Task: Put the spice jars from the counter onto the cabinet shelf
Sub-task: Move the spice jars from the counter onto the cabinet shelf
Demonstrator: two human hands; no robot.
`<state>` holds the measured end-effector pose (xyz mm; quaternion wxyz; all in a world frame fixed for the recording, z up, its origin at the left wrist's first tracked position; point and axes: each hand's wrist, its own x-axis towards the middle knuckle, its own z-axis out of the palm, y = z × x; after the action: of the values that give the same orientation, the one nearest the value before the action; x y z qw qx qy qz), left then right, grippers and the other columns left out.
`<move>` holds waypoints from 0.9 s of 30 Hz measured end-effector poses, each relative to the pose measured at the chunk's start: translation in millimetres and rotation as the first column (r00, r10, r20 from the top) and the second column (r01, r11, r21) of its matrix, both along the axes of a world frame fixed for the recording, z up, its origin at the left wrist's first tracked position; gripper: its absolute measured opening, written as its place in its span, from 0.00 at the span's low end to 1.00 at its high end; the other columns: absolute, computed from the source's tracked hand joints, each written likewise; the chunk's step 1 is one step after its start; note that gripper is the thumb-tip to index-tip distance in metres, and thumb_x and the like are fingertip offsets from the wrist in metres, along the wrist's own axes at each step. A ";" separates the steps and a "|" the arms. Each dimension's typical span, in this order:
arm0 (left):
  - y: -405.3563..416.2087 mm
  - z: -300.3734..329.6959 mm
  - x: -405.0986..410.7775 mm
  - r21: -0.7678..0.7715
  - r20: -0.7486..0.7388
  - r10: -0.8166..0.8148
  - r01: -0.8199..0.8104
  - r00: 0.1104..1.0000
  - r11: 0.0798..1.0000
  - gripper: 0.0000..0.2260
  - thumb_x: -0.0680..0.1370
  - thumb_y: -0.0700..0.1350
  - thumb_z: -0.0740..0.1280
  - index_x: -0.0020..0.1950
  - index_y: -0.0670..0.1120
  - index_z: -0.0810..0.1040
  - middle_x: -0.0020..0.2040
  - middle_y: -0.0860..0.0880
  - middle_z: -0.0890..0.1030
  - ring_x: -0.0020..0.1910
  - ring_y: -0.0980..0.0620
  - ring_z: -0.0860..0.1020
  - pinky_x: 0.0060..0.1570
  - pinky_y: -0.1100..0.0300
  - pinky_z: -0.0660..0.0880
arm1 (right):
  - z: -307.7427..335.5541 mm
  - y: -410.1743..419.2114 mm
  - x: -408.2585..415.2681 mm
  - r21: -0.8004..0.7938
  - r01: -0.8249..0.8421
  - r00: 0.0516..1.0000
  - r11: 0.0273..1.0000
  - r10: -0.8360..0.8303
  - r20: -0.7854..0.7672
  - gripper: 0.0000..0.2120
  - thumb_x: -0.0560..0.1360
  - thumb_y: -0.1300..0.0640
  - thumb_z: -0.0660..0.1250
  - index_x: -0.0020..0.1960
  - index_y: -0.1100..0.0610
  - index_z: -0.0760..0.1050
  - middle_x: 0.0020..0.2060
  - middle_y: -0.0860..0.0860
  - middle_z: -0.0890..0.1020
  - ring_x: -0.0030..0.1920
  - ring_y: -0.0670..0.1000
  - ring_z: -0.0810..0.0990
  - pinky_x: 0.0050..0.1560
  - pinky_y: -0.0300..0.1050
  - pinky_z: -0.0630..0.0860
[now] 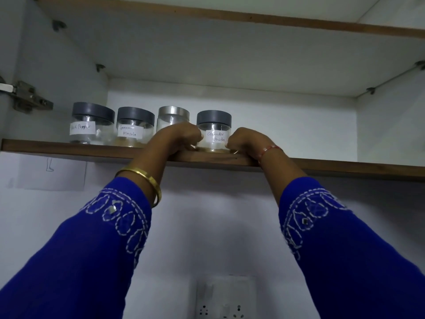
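Glass coriander jar (pixel 214 132) at shelf (pixel 69 146) front edge | left hand (pixel 181 137), right hand (pixel 241 140) grip it | open shelf rightward

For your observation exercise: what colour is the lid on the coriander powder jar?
Dark grey; the coriander powder jar lid shows best in the head view.

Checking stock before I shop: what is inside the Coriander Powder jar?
The Coriander Powder jar holds a thin pale tan layer at the bottom and clear glass above. Its label, the left hand and the right hand cover the sides, so the exact level is hidden.
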<state>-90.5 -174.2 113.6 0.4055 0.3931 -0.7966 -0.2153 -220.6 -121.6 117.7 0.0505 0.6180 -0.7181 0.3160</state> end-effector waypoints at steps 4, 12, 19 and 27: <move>-3.2 -1.4 -3.5 -0.031 0.101 0.094 -0.092 0.990 0.995 0.14 0.78 0.41 0.59 0.62 0.39 0.71 0.62 0.41 0.75 0.60 0.43 0.75 0.63 0.52 0.71 | -0.2 -5.4 -0.4 -0.017 -0.031 0.999 0.999 0.031 0.007 0.15 0.78 0.65 0.55 0.61 0.68 0.73 0.61 0.61 0.77 0.51 0.54 0.75 0.33 0.37 0.65; 17.3 -19.9 -4.5 -0.346 -0.243 0.218 -0.294 0.945 0.891 0.17 0.77 0.39 0.57 0.67 0.41 0.70 0.64 0.39 0.75 0.61 0.42 0.73 0.56 0.56 0.69 | -22.2 10.4 6.1 -0.541 -0.034 0.998 0.840 0.057 0.026 0.12 0.74 0.67 0.57 0.51 0.66 0.77 0.51 0.61 0.81 0.55 0.59 0.77 0.51 0.44 0.73; 48.8 -81.5 17.7 -0.609 -0.411 -0.016 -0.262 0.911 0.748 0.16 0.76 0.37 0.57 0.62 0.40 0.76 0.58 0.42 0.80 0.58 0.46 0.77 0.58 0.58 0.73 | -92.4 44.7 -4.9 -0.679 -0.126 0.964 0.723 -0.072 -0.256 0.13 0.75 0.65 0.58 0.54 0.67 0.78 0.50 0.62 0.81 0.54 0.60 0.77 0.58 0.46 0.68; 112.8 -177.5 1.7 -0.477 -0.493 -0.182 -0.089 0.851 0.874 0.16 0.77 0.40 0.58 0.64 0.39 0.74 0.61 0.43 0.79 0.60 0.54 0.75 0.58 0.77 0.67 | -184.8 127.8 4.5 -0.662 -0.082 0.990 0.745 -0.012 -0.137 0.18 0.75 0.60 0.60 0.62 0.64 0.75 0.63 0.60 0.77 0.66 0.59 0.73 0.65 0.42 0.62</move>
<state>-88.8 -61.3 -63.9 0.6860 0.1856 -0.6935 -0.1182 -216.0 6.2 -67.1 0.3092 0.5922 -0.5414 0.5105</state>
